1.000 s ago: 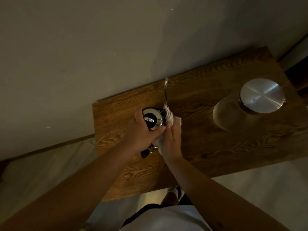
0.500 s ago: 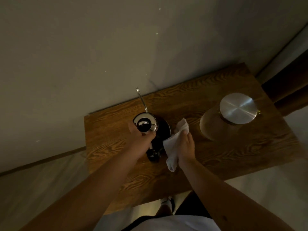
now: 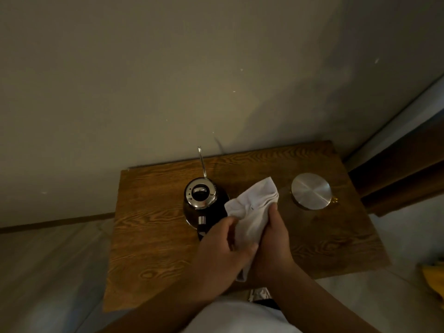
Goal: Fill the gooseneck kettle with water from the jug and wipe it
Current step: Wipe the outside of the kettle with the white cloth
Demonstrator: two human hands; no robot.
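A shiny dark gooseneck kettle stands upright on the wooden table, lid on, its thin spout pointing toward the wall. To its right stands the glass jug, closed by a round metal lid. Between them, over the table's front half, both hands hold a white cloth. My left hand grips the cloth's lower left part. My right hand clasps it from the right. Neither hand touches the kettle. The kettle's handle is partly hidden behind my left hand.
The table stands against a plain wall. A dark wooden door frame runs along the right. Something yellow lies on the pale floor at the far right edge. My white shirt fills the bottom of the view.
My left hand has let go of the kettle and joined the right on the cloth. The cloth has come off the kettle and moved to the right of it.
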